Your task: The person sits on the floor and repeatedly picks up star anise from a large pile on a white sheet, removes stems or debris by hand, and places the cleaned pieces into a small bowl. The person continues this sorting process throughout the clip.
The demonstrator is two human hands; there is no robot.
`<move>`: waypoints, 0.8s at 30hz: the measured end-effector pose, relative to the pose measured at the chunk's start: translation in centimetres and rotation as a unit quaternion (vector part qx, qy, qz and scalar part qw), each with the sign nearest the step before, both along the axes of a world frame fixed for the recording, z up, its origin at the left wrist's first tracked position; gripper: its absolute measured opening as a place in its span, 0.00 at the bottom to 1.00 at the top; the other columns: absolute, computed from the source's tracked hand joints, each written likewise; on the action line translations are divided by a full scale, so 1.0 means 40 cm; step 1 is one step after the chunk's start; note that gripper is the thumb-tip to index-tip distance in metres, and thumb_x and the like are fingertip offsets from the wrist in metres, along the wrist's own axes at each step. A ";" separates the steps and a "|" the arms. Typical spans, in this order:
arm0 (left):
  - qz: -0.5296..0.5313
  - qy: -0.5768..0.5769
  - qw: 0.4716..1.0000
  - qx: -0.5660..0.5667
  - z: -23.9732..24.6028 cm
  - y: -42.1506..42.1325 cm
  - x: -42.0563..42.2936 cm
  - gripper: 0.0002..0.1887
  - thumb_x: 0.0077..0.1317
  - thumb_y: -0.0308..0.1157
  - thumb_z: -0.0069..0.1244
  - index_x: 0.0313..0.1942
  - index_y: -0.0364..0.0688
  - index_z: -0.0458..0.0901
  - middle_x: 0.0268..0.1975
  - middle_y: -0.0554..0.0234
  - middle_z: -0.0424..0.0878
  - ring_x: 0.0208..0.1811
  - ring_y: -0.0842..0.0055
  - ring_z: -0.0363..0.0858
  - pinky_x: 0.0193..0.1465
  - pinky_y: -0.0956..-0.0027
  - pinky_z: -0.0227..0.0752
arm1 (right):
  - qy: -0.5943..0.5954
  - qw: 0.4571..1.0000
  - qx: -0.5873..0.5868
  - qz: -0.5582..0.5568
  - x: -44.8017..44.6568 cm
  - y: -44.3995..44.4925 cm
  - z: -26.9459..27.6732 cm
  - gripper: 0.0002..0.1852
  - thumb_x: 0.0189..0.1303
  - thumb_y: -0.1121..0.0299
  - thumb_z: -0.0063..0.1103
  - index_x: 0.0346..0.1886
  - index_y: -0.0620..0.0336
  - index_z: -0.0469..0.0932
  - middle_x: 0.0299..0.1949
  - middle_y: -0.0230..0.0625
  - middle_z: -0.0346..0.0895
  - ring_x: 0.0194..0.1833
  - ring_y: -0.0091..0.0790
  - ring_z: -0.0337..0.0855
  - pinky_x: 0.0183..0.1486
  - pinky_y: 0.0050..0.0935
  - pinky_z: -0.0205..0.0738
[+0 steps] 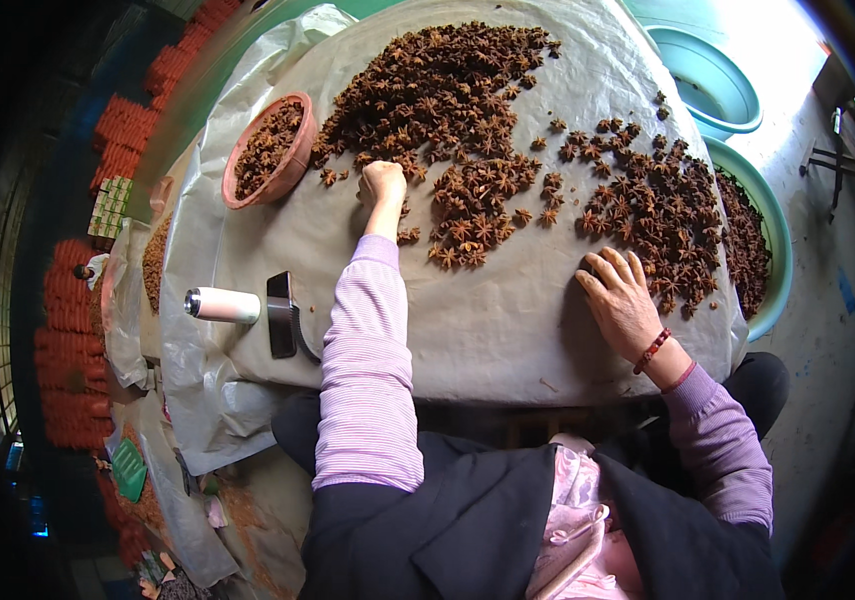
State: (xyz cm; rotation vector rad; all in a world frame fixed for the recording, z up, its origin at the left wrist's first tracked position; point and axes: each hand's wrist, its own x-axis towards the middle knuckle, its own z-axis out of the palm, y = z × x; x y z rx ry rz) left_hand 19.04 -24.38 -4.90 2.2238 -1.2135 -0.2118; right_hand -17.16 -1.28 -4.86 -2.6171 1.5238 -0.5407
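Observation:
My left hand [383,184] is curled at the near edge of a large heap of dried star anise [435,94]; its fingers hide whether anything is inside. A smaller cluster of star anise [476,217] lies to its right. My right hand [615,296], with a red bead bracelet at the wrist, rests palm down with fingers a little apart. It is beside the near left edge of another star anise pile [660,217]. To the left of my left hand, a pink plastic bowl [300,161] tilts and holds smaller brown pieces. Everything sits on a sheet-covered table [487,330].
A pink tumbler [225,304] lies on its side by a smartphone [280,315]. At the right edge stand a green basin of star anise [780,255] and a turquoise basin [746,97]. Red sacks [75,360] are stacked at far left; another person [90,271] is there.

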 end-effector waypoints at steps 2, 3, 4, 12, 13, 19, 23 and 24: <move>-0.035 0.012 0.999 -0.022 -0.010 0.015 0.000 0.08 0.55 0.35 0.53 0.26 0.42 0.86 0.31 0.54 0.87 0.38 0.58 0.85 0.50 0.58 0.74 | -0.007 1.000 -0.001 0.007 -0.007 -0.003 0.001 0.16 0.59 0.72 0.54 0.52 0.59 0.78 0.60 0.41 0.70 0.67 0.46 0.63 0.72 0.53 0.50; -0.047 0.016 0.998 -0.048 -0.008 0.030 0.002 0.08 0.55 0.36 0.55 0.26 0.42 0.86 0.29 0.55 0.87 0.36 0.62 0.85 0.47 0.60 0.75 | -0.013 1.000 -0.007 0.015 -0.009 -0.003 0.007 0.16 0.59 0.72 0.54 0.52 0.59 0.78 0.59 0.41 0.71 0.66 0.46 0.65 0.71 0.52 0.52; -0.071 0.023 0.994 -0.080 -0.001 0.048 0.014 0.08 0.56 0.36 0.56 0.26 0.42 0.86 0.28 0.57 0.87 0.33 0.66 0.84 0.42 0.63 0.75 | -0.019 0.999 -0.013 0.023 -0.010 -0.003 0.011 0.16 0.59 0.72 0.55 0.51 0.60 0.78 0.59 0.41 0.71 0.65 0.45 0.66 0.70 0.50 0.54; -0.484 0.152 0.858 -0.081 0.149 0.449 -0.357 0.03 0.59 0.26 0.55 0.28 0.37 0.83 0.30 0.62 0.84 0.30 0.76 0.80 0.34 0.70 0.74 | -0.451 0.876 0.170 -0.019 0.033 0.026 0.087 0.20 0.68 0.69 0.56 0.61 0.63 0.70 0.49 0.47 0.79 0.39 0.35 0.83 0.41 0.32 0.78; -0.519 0.147 0.839 -0.067 0.140 0.493 -0.397 0.03 0.59 0.26 0.55 0.29 0.37 0.84 0.30 0.60 0.84 0.30 0.75 0.81 0.36 0.69 0.75 | -0.440 0.869 0.226 -0.008 0.027 0.021 0.088 0.20 0.69 0.69 0.55 0.61 0.63 0.70 0.47 0.46 0.80 0.39 0.34 0.84 0.41 0.31 0.78; -0.383 0.465 0.796 0.059 0.108 0.575 -0.478 0.07 0.64 0.28 0.51 0.28 0.37 0.83 0.28 0.67 0.81 0.28 0.78 0.77 0.35 0.72 0.72 | -0.318 0.943 0.050 0.084 0.010 0.024 0.090 0.15 0.61 0.77 0.50 0.52 0.64 0.73 0.39 0.45 0.81 0.41 0.43 0.83 0.44 0.36 0.77; -0.194 0.668 0.694 0.183 0.084 0.570 -0.428 0.09 0.68 0.31 0.49 0.34 0.38 0.85 0.31 0.67 0.83 0.32 0.81 0.78 0.40 0.75 0.71 | -0.162 0.982 0.001 0.100 0.024 0.040 0.090 0.15 0.56 0.75 0.51 0.48 0.64 0.72 0.42 0.45 0.79 0.46 0.47 0.81 0.46 0.40 0.76; -0.244 0.711 0.629 0.197 0.061 0.563 -0.383 0.09 0.68 0.32 0.50 0.33 0.38 0.85 0.30 0.65 0.84 0.30 0.80 0.80 0.39 0.75 0.73 | -0.135 0.983 0.030 0.117 0.029 0.035 0.095 0.16 0.59 0.75 0.51 0.51 0.65 0.72 0.46 0.48 0.78 0.48 0.49 0.80 0.49 0.39 0.76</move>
